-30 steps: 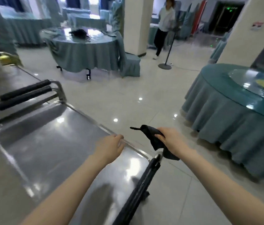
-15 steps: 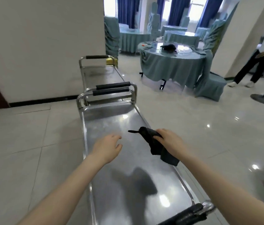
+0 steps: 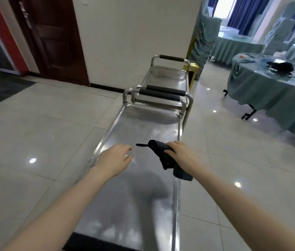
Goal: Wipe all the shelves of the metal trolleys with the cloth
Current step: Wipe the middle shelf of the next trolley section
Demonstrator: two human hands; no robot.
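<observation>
Steel trolley shelf [image 3: 143, 127] runs up mid-frame. At its left edge the left hand [image 3: 115, 159] spreads loose, empty fingers; right of it, the right hand [image 3: 182, 154] grips a dark cloth [image 3: 163, 157] hanging over the shelf's right rim.
</observation>
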